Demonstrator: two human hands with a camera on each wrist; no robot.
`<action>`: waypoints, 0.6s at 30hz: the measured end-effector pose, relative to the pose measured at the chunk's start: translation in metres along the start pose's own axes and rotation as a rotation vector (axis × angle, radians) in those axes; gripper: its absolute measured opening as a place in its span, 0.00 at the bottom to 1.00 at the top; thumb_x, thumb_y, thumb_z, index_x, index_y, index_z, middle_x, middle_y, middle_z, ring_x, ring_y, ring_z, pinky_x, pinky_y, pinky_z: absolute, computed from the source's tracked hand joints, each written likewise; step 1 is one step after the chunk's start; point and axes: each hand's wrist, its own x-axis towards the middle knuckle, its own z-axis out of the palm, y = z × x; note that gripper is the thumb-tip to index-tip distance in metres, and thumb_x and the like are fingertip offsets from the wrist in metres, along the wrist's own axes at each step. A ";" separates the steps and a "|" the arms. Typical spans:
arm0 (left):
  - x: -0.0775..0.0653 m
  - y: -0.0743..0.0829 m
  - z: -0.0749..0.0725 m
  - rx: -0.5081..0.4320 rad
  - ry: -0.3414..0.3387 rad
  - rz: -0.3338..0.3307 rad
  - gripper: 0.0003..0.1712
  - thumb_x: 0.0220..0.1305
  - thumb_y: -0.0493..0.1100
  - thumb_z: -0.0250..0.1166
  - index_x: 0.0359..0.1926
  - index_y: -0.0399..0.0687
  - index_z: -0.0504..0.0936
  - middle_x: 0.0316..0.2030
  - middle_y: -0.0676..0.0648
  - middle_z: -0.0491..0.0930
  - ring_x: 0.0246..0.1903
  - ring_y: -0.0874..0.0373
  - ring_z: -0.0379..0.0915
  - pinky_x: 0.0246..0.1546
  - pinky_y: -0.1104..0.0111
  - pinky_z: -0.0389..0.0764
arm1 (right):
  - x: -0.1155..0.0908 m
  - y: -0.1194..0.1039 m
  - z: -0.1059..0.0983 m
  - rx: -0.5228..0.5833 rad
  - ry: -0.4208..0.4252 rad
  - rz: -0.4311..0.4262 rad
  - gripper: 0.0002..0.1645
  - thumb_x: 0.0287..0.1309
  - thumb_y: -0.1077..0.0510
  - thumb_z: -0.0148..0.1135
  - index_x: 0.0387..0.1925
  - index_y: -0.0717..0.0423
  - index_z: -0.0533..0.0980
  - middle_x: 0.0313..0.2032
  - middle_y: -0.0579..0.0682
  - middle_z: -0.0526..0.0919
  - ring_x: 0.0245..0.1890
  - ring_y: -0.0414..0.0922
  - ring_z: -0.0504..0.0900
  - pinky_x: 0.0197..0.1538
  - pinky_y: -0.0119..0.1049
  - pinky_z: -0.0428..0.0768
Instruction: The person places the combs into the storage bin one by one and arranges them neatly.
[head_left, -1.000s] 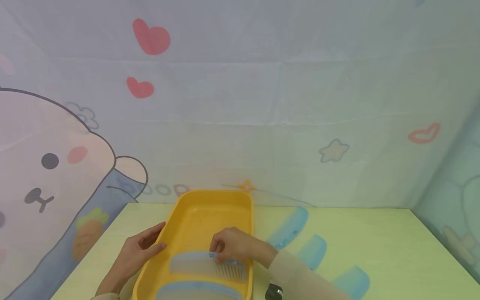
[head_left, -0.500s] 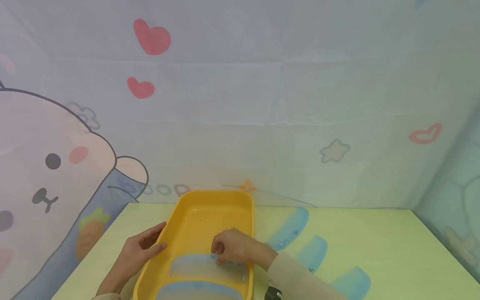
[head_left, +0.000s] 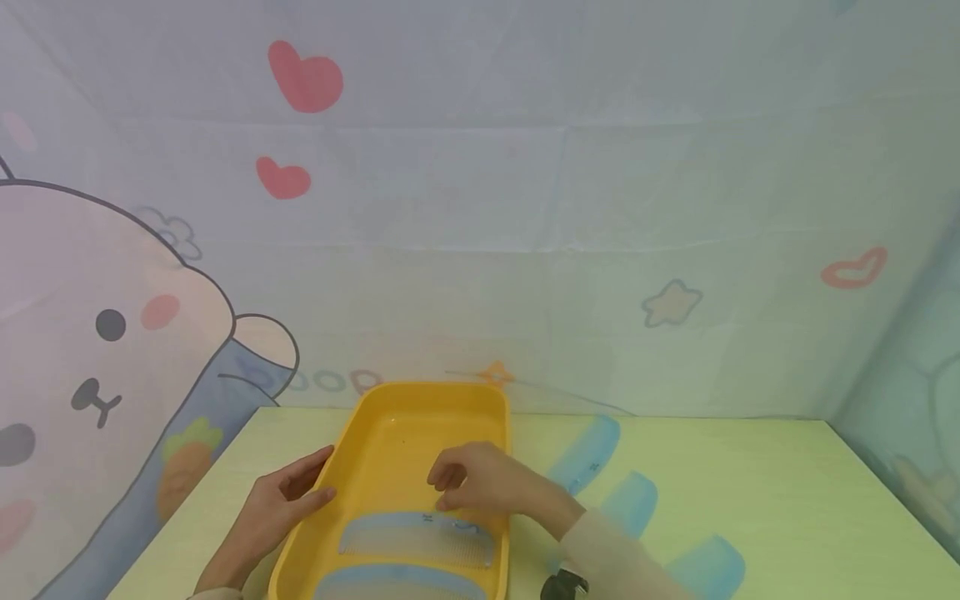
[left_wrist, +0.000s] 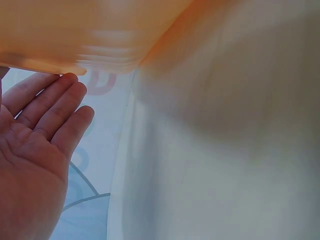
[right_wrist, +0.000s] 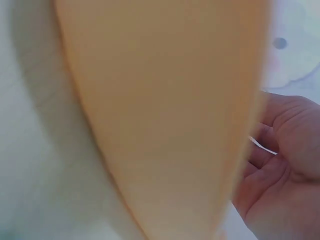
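A yellow tray (head_left: 408,417) lies on the table in the head view. Two pale blue combs are in its near part, one comb (head_left: 416,533) farther in and the other comb (head_left: 401,579) cut off by the frame's lower edge. My right hand (head_left: 483,479) hovers just above the farther comb, fingers loosely bent and nothing between them. At the tray's left side my left hand (head_left: 273,508) touches the rim with thumb and fingertips; the left wrist view shows its fingers (left_wrist: 57,107) nearly straight. In the right wrist view the tray wall hides part of the right fingers.
To the right of the tray, three more blue combs lie on the pale green table (head_left: 780,492): a far comb (head_left: 588,454), a middle comb (head_left: 630,500) and a near comb (head_left: 712,567). My right sleeve (head_left: 622,562) partly covers them. A printed cloth (head_left: 525,183) hangs behind.
My right hand has let go of the farther comb in the tray and lifted a little up and away from it. The left hand stays at the tray's rim.
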 end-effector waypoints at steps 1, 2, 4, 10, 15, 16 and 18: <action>0.000 0.000 0.000 0.001 -0.002 0.007 0.39 0.72 0.42 0.72 0.78 0.38 0.69 0.73 0.34 0.70 0.69 0.42 0.73 0.55 0.73 0.83 | -0.003 -0.001 -0.004 0.003 0.010 -0.008 0.11 0.63 0.62 0.77 0.46 0.54 0.86 0.40 0.43 0.88 0.39 0.33 0.83 0.49 0.29 0.83; 0.000 0.000 0.000 0.004 -0.004 0.015 0.39 0.73 0.41 0.72 0.78 0.38 0.68 0.73 0.33 0.70 0.69 0.41 0.72 0.55 0.73 0.82 | -0.006 -0.002 -0.008 0.006 0.019 -0.016 0.11 0.64 0.62 0.77 0.46 0.53 0.86 0.40 0.42 0.88 0.39 0.33 0.83 0.49 0.29 0.83; 0.001 -0.001 0.000 0.005 -0.001 0.026 0.38 0.73 0.41 0.72 0.78 0.37 0.69 0.73 0.33 0.70 0.68 0.44 0.73 0.56 0.74 0.81 | -0.012 -0.004 -0.016 0.008 0.033 -0.019 0.10 0.65 0.61 0.76 0.47 0.52 0.86 0.41 0.42 0.88 0.40 0.33 0.84 0.50 0.30 0.83; 0.001 -0.002 -0.001 0.012 0.003 0.035 0.38 0.73 0.41 0.72 0.78 0.37 0.69 0.73 0.34 0.71 0.67 0.54 0.75 0.56 0.75 0.80 | -0.031 -0.006 -0.034 0.027 0.053 -0.004 0.10 0.68 0.59 0.74 0.49 0.50 0.86 0.43 0.39 0.88 0.43 0.36 0.85 0.51 0.33 0.84; 0.002 -0.003 -0.001 -0.007 -0.003 0.038 0.38 0.73 0.40 0.72 0.78 0.37 0.69 0.73 0.33 0.70 0.65 0.57 0.76 0.55 0.75 0.81 | -0.048 -0.001 -0.045 0.057 0.061 -0.020 0.11 0.68 0.60 0.73 0.50 0.52 0.85 0.45 0.42 0.88 0.45 0.39 0.86 0.50 0.33 0.86; 0.002 -0.003 -0.001 -0.006 -0.006 0.044 0.38 0.73 0.41 0.72 0.78 0.36 0.68 0.73 0.33 0.70 0.64 0.62 0.76 0.55 0.75 0.81 | -0.052 0.000 -0.048 0.063 0.063 -0.023 0.11 0.68 0.61 0.73 0.50 0.53 0.85 0.45 0.43 0.88 0.45 0.39 0.86 0.50 0.33 0.86; 0.002 -0.004 0.000 -0.015 -0.006 0.043 0.38 0.72 0.41 0.72 0.78 0.36 0.69 0.72 0.33 0.71 0.60 0.72 0.75 0.55 0.75 0.81 | -0.060 0.002 -0.053 0.071 0.068 -0.024 0.11 0.68 0.61 0.73 0.51 0.54 0.85 0.46 0.44 0.88 0.46 0.41 0.86 0.50 0.33 0.87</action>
